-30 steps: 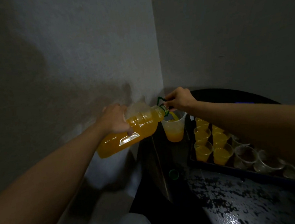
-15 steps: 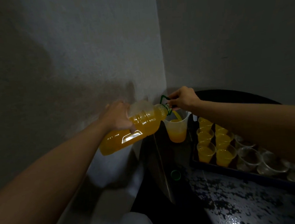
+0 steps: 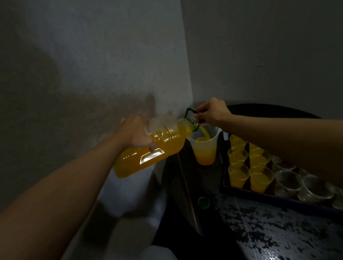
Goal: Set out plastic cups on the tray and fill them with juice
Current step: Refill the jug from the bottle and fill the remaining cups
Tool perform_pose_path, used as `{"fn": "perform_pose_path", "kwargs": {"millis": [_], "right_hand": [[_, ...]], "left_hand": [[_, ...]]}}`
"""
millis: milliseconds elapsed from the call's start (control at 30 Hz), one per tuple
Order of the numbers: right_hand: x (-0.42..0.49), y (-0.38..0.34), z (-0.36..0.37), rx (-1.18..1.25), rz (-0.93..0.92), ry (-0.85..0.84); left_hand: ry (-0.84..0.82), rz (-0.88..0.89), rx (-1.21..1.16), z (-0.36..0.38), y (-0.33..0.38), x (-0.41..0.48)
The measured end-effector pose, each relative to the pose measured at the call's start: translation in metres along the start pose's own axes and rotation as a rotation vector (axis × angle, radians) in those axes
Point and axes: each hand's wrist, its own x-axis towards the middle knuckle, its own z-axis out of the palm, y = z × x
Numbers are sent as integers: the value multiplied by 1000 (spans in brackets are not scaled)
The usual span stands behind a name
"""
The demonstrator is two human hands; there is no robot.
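Juice: I am watching it running in a thin stream from the mouth of the bottle, just under the pinch of my right hand, into the jug.
Left hand: fingers are curling round the bottle's wide body, gripping it.
Right hand: fingertips are pinching the green loop at the bottle's neck.
Bottle: hanging tilted between the two grips, mouth lowest, mostly full.
Jug: standing directly below the pinch, partly filled.
Tray: lying below and to the right of the pinch, running under my right forearm.
Full cups: sitting in two rows at the tray end nearest the pinch.
Empty cups: sitting farther from the pinch, along the forearm.
Cap: green, lying on the table below the jug, nearer me than either grip.
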Motion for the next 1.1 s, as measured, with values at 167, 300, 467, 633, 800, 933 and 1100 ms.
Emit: {"fn": "perform_pose_path", "kwargs": {"millis": [167,300,467,633,800,933,1100], "right_hand": [[-1,1,1,-11,3,-1],[-1,4,4,-25,-4,-5],[0,7,10,-46,6,2],[-1,5,11,-10,15,0],[-1,4,10,17,4,-3],[1,3,8,16,6,-16],[6,2,3,36,2,-29]], "left_hand": [[-9,3,4,-1,0,0],[-11,8,16,0,0,-1],[-8,-8,30,3,0,-1],[-11,-6,26,3,-1,-3],[-18,-14,21,3,-1,-2],[0,-20,26,1,1,-1],[3,-37,10,-2,3,2]]}}
